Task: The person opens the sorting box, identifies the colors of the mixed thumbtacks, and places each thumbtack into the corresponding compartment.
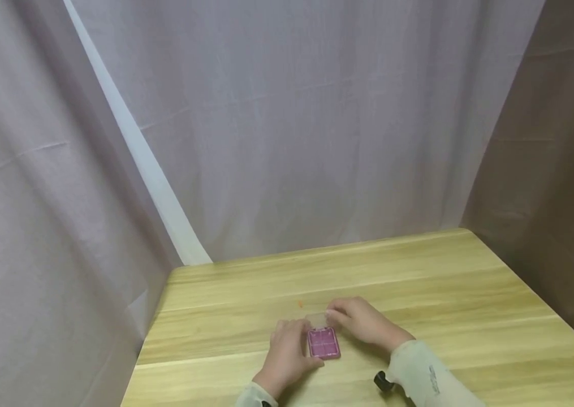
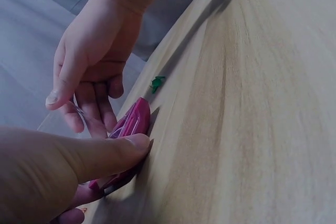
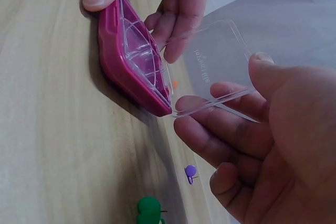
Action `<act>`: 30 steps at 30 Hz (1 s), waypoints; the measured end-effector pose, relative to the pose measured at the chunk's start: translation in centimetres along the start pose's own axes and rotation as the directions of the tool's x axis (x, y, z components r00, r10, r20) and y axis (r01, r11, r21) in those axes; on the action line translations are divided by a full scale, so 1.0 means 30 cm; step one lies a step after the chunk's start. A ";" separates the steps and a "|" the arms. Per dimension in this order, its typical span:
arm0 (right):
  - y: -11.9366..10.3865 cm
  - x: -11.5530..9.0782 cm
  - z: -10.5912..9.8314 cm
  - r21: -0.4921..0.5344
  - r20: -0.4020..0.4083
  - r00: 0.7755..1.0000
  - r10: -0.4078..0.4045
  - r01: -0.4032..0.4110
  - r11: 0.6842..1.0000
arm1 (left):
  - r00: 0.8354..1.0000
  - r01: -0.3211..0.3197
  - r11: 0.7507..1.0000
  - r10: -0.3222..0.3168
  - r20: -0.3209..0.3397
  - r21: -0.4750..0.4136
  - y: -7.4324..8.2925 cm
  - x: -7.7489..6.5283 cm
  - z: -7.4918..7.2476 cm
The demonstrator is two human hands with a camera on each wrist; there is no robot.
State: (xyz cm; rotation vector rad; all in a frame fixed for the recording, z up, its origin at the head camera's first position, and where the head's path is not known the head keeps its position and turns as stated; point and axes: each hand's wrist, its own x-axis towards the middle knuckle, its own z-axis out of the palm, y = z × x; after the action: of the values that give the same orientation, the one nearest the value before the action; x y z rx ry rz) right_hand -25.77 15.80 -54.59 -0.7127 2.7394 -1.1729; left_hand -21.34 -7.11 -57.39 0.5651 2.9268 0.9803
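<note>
A small magenta plastic case lies on the table with its clear hinged lid raised. Clear dividers split its inside into several compartments, and I see nothing in them. My left hand grips the case by its edges, thumb on the near side and fingers at the far side. With thumb and fingers, my right hand pinches the lid's free edge, holding it up; the right wrist view shows this closely.
On the wooden table near my right hand are a green piece and a purple piece, each with a thin pin. An orange bit lies beyond the case. Grey curtains surround the table.
</note>
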 end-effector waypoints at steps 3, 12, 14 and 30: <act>-0.003 -0.003 -0.004 0.011 -0.006 1.000 0.023 -0.023 1.000 | 1.000 -0.009 1.000 0.009 -0.006 0.006 0.005 0.003 -0.007; 0.014 -0.063 -0.052 -0.013 -0.119 0.991 0.067 -0.069 0.998 | 1.000 -0.009 1.000 0.009 -0.011 -0.009 0.012 -0.011 0.000; 0.026 -0.079 -0.080 -0.049 -0.147 0.986 0.075 -0.083 0.995 | 1.000 -0.008 0.999 0.008 -0.010 -0.031 0.016 -0.009 -0.005; 0.094 -0.196 -0.104 -0.251 -0.030 0.999 0.029 -0.035 0.967 | 0.981 0.064 0.993 -0.082 -0.178 -0.102 -0.190 -0.109 -0.175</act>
State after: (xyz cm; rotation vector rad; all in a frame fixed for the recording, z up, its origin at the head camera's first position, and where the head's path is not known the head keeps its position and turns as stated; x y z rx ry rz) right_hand -22.42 22.20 -55.01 -0.6772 2.9426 -0.8419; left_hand -20.79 -15.47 -56.85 0.3798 3.0098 1.2168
